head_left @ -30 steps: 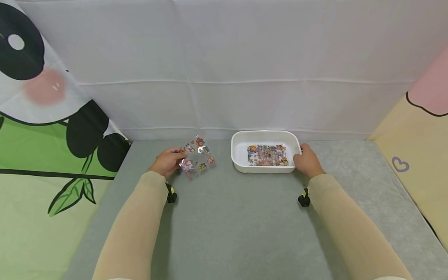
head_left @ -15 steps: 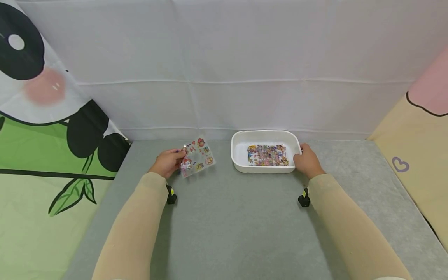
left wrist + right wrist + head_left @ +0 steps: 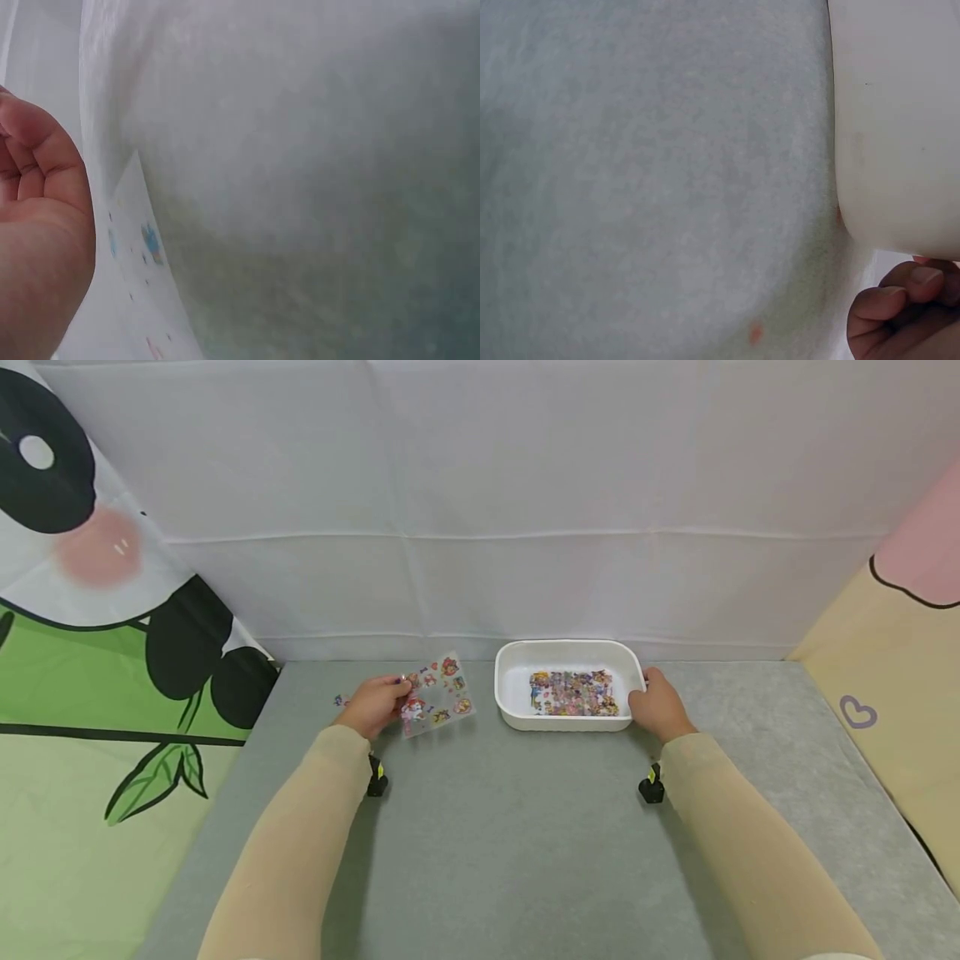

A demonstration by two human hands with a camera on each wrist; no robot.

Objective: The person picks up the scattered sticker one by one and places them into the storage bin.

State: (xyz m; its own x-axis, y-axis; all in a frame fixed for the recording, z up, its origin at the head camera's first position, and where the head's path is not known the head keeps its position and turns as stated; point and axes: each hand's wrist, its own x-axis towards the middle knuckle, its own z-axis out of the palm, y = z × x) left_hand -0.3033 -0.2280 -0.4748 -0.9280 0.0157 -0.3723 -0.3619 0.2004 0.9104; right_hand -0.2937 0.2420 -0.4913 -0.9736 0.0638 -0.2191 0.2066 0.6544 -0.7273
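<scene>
A clear sticker sheet (image 3: 441,693) with colourful cartoon figures is pinched by its left edge in my left hand (image 3: 375,703), raised a little over the grey table. On the right, a white plastic basin (image 3: 513,714) holds a layer of similar colourful sticker sheets (image 3: 573,693). My right hand (image 3: 662,703) grips the basin's right end, thumb on the near side of the rim. In the right wrist view its fingers (image 3: 892,300) curl beneath the basin's end (image 3: 900,150). A pale sheet with small coloured prints (image 3: 154,255) lies beside my left hand (image 3: 45,217) in the left wrist view.
Small coloured prints (image 3: 341,700) show on the table just left of my left hand; the rest there is hidden by the hand. A white cloth wall (image 3: 465,585) rises behind the table (image 3: 510,843). Printed cloths hang at both sides.
My left hand has moved slightly right with the sticker sheet, which now turns flatter to view. Small prints have come into sight left of that hand. The right hand and basin stay put.
</scene>
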